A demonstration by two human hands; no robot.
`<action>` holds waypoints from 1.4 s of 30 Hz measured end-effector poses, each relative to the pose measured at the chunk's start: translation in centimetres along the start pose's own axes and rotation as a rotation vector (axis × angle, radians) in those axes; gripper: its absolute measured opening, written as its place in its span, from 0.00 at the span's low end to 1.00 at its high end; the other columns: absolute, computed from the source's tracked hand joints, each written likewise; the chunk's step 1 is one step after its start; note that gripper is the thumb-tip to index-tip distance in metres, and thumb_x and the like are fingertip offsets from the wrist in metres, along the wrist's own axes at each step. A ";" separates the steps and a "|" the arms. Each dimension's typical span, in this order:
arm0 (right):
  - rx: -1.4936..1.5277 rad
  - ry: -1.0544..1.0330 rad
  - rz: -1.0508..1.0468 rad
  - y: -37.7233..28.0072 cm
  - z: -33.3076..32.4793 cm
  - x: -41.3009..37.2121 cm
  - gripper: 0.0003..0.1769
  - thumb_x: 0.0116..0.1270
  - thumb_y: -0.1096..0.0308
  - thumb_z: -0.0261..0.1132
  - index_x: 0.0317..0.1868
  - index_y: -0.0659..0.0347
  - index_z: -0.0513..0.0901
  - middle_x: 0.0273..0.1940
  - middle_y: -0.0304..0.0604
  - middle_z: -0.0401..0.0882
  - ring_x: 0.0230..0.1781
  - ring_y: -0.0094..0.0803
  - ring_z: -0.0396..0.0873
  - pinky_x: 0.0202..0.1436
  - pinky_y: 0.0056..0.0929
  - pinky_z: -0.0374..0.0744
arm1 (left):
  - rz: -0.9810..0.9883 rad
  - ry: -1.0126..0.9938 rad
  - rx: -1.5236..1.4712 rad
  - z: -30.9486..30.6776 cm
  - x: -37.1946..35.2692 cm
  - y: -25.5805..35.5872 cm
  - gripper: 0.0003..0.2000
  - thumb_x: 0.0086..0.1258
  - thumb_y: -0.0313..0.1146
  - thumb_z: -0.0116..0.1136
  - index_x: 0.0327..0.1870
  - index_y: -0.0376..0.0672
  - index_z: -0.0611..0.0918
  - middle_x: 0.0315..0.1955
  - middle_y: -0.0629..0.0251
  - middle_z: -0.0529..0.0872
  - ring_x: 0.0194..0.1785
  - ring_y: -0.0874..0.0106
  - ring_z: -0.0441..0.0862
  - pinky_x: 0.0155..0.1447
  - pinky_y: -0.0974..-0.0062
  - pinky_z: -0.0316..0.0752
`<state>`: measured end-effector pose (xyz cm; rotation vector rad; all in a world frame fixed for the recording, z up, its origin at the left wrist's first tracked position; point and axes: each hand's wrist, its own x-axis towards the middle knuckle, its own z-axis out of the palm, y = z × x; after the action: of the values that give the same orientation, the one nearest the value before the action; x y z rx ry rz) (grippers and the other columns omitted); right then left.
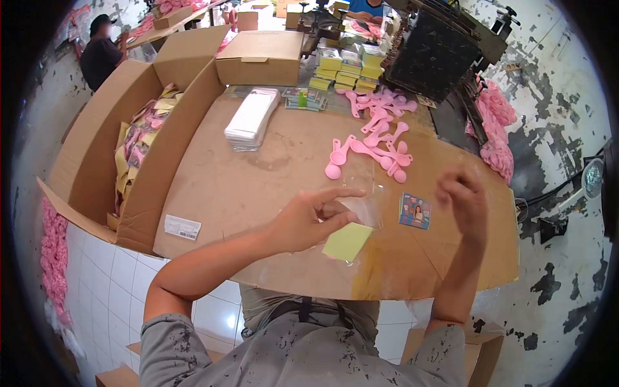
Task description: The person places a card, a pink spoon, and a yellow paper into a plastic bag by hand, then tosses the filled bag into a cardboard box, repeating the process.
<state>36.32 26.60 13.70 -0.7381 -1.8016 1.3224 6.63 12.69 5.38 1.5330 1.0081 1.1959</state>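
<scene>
My left hand (319,219) pinches a clear plastic bag with a yellow-green card (348,242) in it, above the front part of the cardboard-covered table (258,187). A bit of pink shows at the card's lower edge. My right hand (463,193) is raised to the right, its fingers curled and blurred; whether it holds anything cannot be made out. Between the hands lies a small printed card (414,211) with a picture of a person. Pink plastic spoons (380,138) lie in a loose pile beyond my hands.
A stack of clear bags (253,116) lies at the back left. Behind the spoons are card bundles (348,64) and a dark machine (432,48). A large open carton (174,135) with packed pieces stands left, near a closed box (259,58). Two other people are farther back.
</scene>
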 end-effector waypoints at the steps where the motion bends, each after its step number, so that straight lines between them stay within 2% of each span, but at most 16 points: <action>1: 0.240 0.009 0.128 0.9 -3.8 -0.3 0.06 0.69 0.74 0.64 0.46 0.61 0.80 0.38 0.43 0.79 0.38 0.30 0.81 0.40 0.32 0.78 | -0.073 -0.005 -0.092 -0.1 0.1 0.1 0.21 0.82 0.27 0.60 0.74 0.42 0.76 0.46 0.56 0.94 0.48 0.78 0.90 0.54 0.76 0.84; 3: 0.264 0.153 0.200 5.2 -13.3 -0.9 0.12 0.70 0.74 0.63 0.53 0.62 0.78 0.42 0.47 0.82 0.43 0.37 0.83 0.45 0.35 0.80 | -0.132 0.005 -0.225 -0.2 0.4 0.0 0.20 0.83 0.27 0.59 0.73 0.40 0.76 0.47 0.57 0.94 0.50 0.78 0.89 0.55 0.77 0.84; 4: 0.007 0.278 0.221 7.9 -18.1 -1.3 0.15 0.71 0.75 0.63 0.57 0.63 0.78 0.44 0.49 0.83 0.46 0.40 0.84 0.48 0.37 0.81 | -0.117 0.024 -0.266 -0.3 0.6 -0.2 0.19 0.83 0.27 0.58 0.72 0.38 0.77 0.47 0.57 0.94 0.50 0.78 0.89 0.54 0.77 0.84; 5: -0.541 0.362 0.254 10.8 -21.9 -2.0 0.18 0.71 0.75 0.63 0.61 0.63 0.77 0.47 0.51 0.85 0.48 0.44 0.85 0.50 0.39 0.82 | -0.103 0.044 -0.308 -0.2 0.6 -0.3 0.18 0.83 0.27 0.58 0.71 0.37 0.77 0.47 0.57 0.94 0.50 0.78 0.89 0.53 0.78 0.84; 6: -1.411 0.405 0.305 13.6 -24.2 -2.8 0.21 0.71 0.76 0.62 0.65 0.64 0.77 0.49 0.53 0.86 0.51 0.47 0.86 0.53 0.41 0.83 | -0.123 0.050 -0.310 -0.2 0.7 -0.2 0.18 0.83 0.27 0.58 0.71 0.36 0.77 0.48 0.57 0.94 0.52 0.78 0.89 0.55 0.78 0.84; 7: -1.784 0.457 0.296 14.4 -23.4 -3.4 0.25 0.72 0.76 0.62 0.68 0.65 0.76 0.51 0.55 0.88 0.54 0.50 0.87 0.56 0.43 0.84 | -0.141 0.059 -0.311 -0.3 0.7 0.0 0.18 0.83 0.28 0.59 0.71 0.35 0.77 0.48 0.56 0.93 0.53 0.77 0.89 0.56 0.78 0.84; 9: -1.615 0.498 0.185 13.7 -22.3 -4.0 0.25 0.71 0.77 0.62 0.69 0.64 0.77 0.55 0.55 0.87 0.60 0.51 0.84 0.63 0.44 0.80 | -0.140 0.071 -0.296 -0.3 0.9 -0.1 0.19 0.83 0.29 0.59 0.70 0.34 0.77 0.50 0.55 0.93 0.55 0.76 0.89 0.58 0.77 0.83; 11: -1.442 0.526 0.066 10.8 -17.5 -3.6 0.26 0.71 0.79 0.61 0.69 0.63 0.78 0.59 0.55 0.86 0.66 0.52 0.81 0.69 0.45 0.77 | -0.097 0.094 -0.264 -0.3 1.1 -0.8 0.19 0.83 0.29 0.60 0.70 0.32 0.77 0.53 0.54 0.92 0.58 0.75 0.88 0.60 0.77 0.83; 14: -1.048 0.443 -0.159 8.0 -9.2 -2.1 0.25 0.71 0.76 0.65 0.68 0.62 0.81 0.58 0.51 0.86 0.60 0.45 0.83 0.66 0.40 0.78 | -0.115 0.119 -0.286 -0.1 1.5 -1.8 0.17 0.83 0.29 0.59 0.67 0.32 0.78 0.56 0.53 0.90 0.59 0.73 0.87 0.64 0.73 0.82; 18: -0.313 -0.165 0.049 4.8 2.2 -1.2 0.23 0.73 0.73 0.68 0.67 0.63 0.81 0.53 0.43 0.85 0.53 0.29 0.82 0.55 0.30 0.81 | -0.134 0.086 -0.307 -0.1 1.4 -1.8 0.18 0.83 0.31 0.59 0.67 0.31 0.78 0.57 0.55 0.90 0.60 0.73 0.87 0.65 0.73 0.82; 21: -0.075 -0.362 0.035 5.5 6.7 -0.6 0.21 0.74 0.73 0.69 0.65 0.65 0.82 0.53 0.43 0.85 0.52 0.25 0.81 0.53 0.28 0.81 | -0.171 0.101 -0.290 -0.3 1.4 -1.7 0.18 0.83 0.31 0.60 0.67 0.32 0.79 0.56 0.57 0.90 0.58 0.74 0.88 0.63 0.74 0.82; 24: 0.033 -0.341 0.124 6.7 7.2 0.8 0.20 0.74 0.74 0.69 0.64 0.67 0.81 0.54 0.42 0.84 0.51 0.23 0.81 0.52 0.25 0.81 | -0.182 0.122 -0.230 -0.7 1.4 -1.9 0.17 0.83 0.32 0.61 0.66 0.33 0.81 0.56 0.59 0.91 0.56 0.76 0.88 0.61 0.75 0.83; 33: 0.140 -0.220 0.151 7.2 7.7 0.7 0.10 0.73 0.76 0.72 0.52 0.69 0.87 0.42 0.36 0.86 0.45 0.22 0.84 0.53 0.24 0.82 | -0.160 0.126 -0.207 -0.3 1.2 -2.1 0.16 0.83 0.31 0.61 0.64 0.33 0.84 0.53 0.61 0.92 0.55 0.77 0.88 0.59 0.76 0.83; 38: 0.158 -0.232 0.062 8.2 7.1 0.5 0.09 0.71 0.79 0.72 0.51 0.69 0.89 0.47 0.39 0.86 0.45 0.23 0.84 0.53 0.25 0.82 | -0.096 0.170 -0.204 0.0 1.1 -2.1 0.15 0.81 0.30 0.63 0.64 0.33 0.85 0.50 0.60 0.93 0.52 0.79 0.88 0.55 0.77 0.84; 41: 0.181 -0.258 -0.011 9.1 6.8 0.7 0.09 0.71 0.81 0.70 0.50 0.69 0.89 0.48 0.40 0.85 0.45 0.24 0.84 0.52 0.24 0.82 | -0.026 0.120 0.013 -0.7 1.0 -1.8 0.14 0.80 0.28 0.64 0.62 0.34 0.86 0.50 0.60 0.93 0.50 0.79 0.88 0.53 0.77 0.85; 42: 0.196 -0.266 -0.031 9.3 6.6 0.7 0.09 0.71 0.81 0.69 0.50 0.69 0.90 0.49 0.41 0.85 0.45 0.24 0.84 0.51 0.24 0.82 | -0.083 0.096 0.032 -0.9 0.9 -1.8 0.14 0.80 0.29 0.63 0.62 0.34 0.87 0.50 0.60 0.93 0.50 0.79 0.88 0.53 0.77 0.84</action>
<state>30.44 26.50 3.92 -0.4425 -1.8430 1.6100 5.80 14.19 3.98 1.4547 1.1483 1.2096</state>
